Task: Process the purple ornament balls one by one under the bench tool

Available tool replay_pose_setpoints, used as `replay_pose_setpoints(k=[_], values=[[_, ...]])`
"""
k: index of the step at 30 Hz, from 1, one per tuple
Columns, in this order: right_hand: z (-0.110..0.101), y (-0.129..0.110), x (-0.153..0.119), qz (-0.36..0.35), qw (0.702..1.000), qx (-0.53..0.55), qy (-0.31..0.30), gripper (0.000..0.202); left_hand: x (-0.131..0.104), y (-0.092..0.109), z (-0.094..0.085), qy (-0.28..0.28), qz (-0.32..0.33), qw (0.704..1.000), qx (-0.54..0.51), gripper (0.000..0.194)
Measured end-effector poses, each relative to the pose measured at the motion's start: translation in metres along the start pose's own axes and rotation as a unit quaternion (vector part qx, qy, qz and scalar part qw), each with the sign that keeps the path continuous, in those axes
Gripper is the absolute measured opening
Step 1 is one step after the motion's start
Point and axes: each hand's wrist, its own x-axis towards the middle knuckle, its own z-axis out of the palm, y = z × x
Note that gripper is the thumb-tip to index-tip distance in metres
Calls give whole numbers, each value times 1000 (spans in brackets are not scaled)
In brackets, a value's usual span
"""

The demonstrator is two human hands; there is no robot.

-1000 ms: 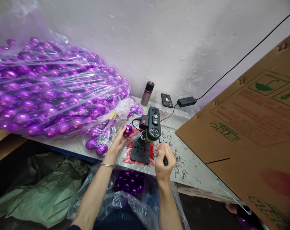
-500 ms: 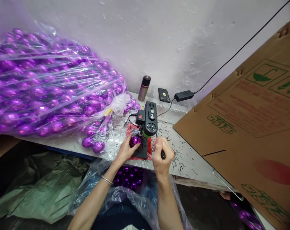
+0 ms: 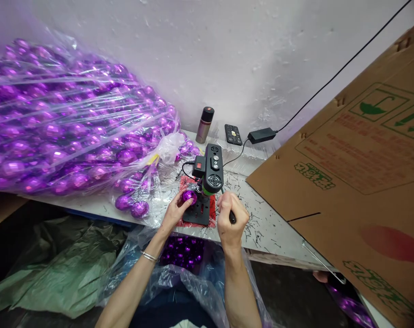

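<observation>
risk: slipping is the thing to be watched here; the purple ball [image 3: 188, 196] is glossy and round, so it could be spun or kicked sideways if the spindle of the small bench drill [image 3: 207, 182] bites off-centre; fingertips are kept just beside the bit, so a slip would likely bring them into it (not a comfy spot)

more risk: the loose plastic film under the drill's base could be snagged or let the base slide; the cable [image 3: 186, 171] at the drill's back is looped close to the ball

left hand [image 3: 175, 212]: fingers [image 3: 184, 203] are curled partly shut around the ball, which is held on the drill's black base plate, right under the head, near the worktop's [image 3: 275, 232] front edge

right hand [image 3: 230, 221]: closed in a full fist around the drill's black feed lever [image 3: 232, 217]; nothing else is touched

around: a big clear bag of purple balls [image 3: 66, 123] is piled along the worktop's left side; dark swarf is scattered over the right part; a can [image 3: 204, 125], remote [image 3: 233, 134] and power adapter [image 3: 261, 135] are lined up at the back edge; a cardboard sheet [image 3: 360, 182] is leaned over the right edge; another bag of balls [image 3: 184, 253] is hung below the front edge
</observation>
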Motion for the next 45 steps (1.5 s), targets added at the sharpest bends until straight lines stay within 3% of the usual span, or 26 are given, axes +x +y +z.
replay_pose_setpoints(k=[4, 7, 13, 18, 28, 35, 45], values=[[0, 0, 0, 2, 1000, 1, 1, 39, 1, -10, 8, 13, 36, 999, 31, 57], [0, -1, -1, 1, 1000, 2, 1, 39, 1, -17, 10, 22, 91, 989, 111, 52], [0, -1, -1, 3, 1000, 7, -1, 39, -5, -19, 10, 14, 180, 931, 317, 50], [0, -1, -3, 2, 1000, 14, -1, 39, -3, -23, 16, -19, 256, 900, 353, 48], [2, 9, -17, -27, 1000, 14, 2, 33, -3, -38, 15, -21, 215, 934, 286, 60], [17, 44, -50, -110, 993, -8, 43, 29, -5, -39, 16, -12, 223, 933, 283, 57], [28, 64, -66, -113, 991, 1, 72, 33, -7, -36, 16, -14, 216, 931, 294, 55]])
